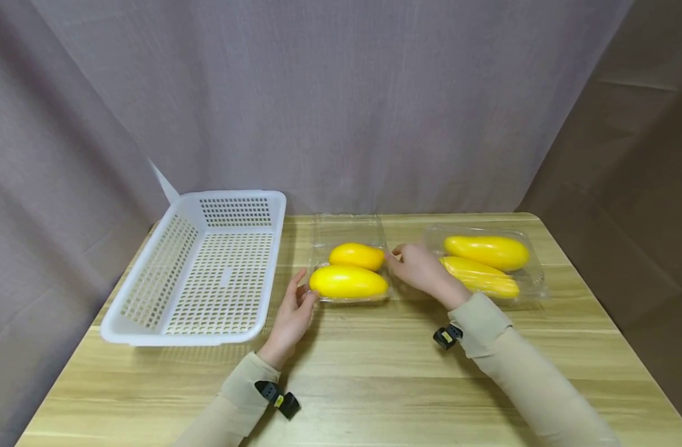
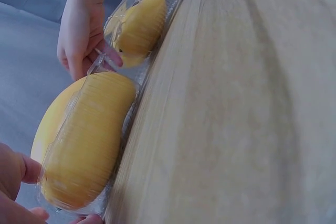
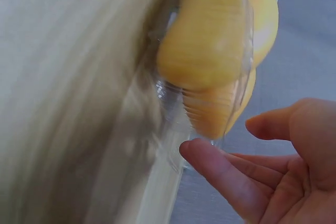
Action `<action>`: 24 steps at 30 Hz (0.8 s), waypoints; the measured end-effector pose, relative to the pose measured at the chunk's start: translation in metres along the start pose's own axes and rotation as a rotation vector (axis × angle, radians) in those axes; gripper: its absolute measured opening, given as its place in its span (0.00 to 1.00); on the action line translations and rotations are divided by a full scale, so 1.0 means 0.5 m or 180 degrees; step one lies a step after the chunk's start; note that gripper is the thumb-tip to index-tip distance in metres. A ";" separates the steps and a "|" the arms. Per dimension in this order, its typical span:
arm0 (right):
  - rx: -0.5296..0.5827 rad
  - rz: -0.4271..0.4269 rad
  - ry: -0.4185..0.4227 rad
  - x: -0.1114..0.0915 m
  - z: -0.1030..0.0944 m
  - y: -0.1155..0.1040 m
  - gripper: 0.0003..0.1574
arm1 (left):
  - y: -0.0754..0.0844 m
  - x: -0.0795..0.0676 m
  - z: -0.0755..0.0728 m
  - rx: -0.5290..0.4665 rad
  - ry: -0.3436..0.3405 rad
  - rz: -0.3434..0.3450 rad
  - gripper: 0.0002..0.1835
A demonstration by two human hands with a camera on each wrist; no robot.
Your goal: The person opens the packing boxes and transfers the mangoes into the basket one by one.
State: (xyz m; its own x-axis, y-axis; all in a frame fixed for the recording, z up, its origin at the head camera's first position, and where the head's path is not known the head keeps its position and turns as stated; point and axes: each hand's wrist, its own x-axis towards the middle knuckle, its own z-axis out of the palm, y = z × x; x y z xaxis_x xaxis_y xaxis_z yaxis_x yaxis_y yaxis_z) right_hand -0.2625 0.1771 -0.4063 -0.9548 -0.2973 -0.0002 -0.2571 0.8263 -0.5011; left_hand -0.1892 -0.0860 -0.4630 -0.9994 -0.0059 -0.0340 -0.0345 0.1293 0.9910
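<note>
A clear plastic clamshell box (image 1: 349, 300) stands at the middle of the table with its lid (image 1: 346, 228) folded back. Inside it lie two smooth yellow oblong fruits, a front one (image 1: 348, 282) and a rear one (image 1: 356, 255). My left hand (image 1: 290, 316) is at the box's left end, thumb and fingertips right at its edge, fingers mostly extended. At the opposite end is my right hand (image 1: 422, 270), its thumb and forefinger spread apart beside the box corner. The right wrist view shows a gap between that thumb (image 3: 268, 124) and forefinger (image 3: 215, 166).
To the right stands a second clear box (image 1: 533, 273) holding two more yellow fruits (image 1: 486, 251), behind my right wrist. A white perforated plastic basket (image 1: 109, 332) sits at the left of the wooden table (image 1: 363, 385). Grey curtain (image 1: 341, 105) hangs along the table's back edge.
</note>
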 end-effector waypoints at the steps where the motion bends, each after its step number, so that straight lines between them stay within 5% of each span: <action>1: 0.0002 -0.0006 0.0001 -0.004 0.002 0.000 0.25 | -0.001 0.000 0.000 0.0001 -0.0005 -0.0001 0.32; 9: 0.0105 -0.0029 -0.0023 -0.032 0.018 0.004 0.22 | -0.040 0.017 -0.005 0.0038 -0.0009 0.0055 0.33; 24: -0.0101 -0.0122 0.0196 -0.048 0.036 -0.003 0.23 | -0.045 0.020 -0.006 -0.0083 -0.0032 0.0067 0.32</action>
State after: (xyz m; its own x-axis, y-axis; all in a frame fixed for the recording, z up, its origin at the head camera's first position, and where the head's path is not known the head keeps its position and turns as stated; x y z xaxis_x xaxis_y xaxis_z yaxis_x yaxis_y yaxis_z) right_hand -0.2366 0.1746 -0.4210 -0.9513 -0.2997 0.0720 -0.2972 0.8300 -0.4721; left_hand -0.1986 -0.0920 -0.4852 -0.9999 0.0065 -0.0144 -0.0136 0.1033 0.9946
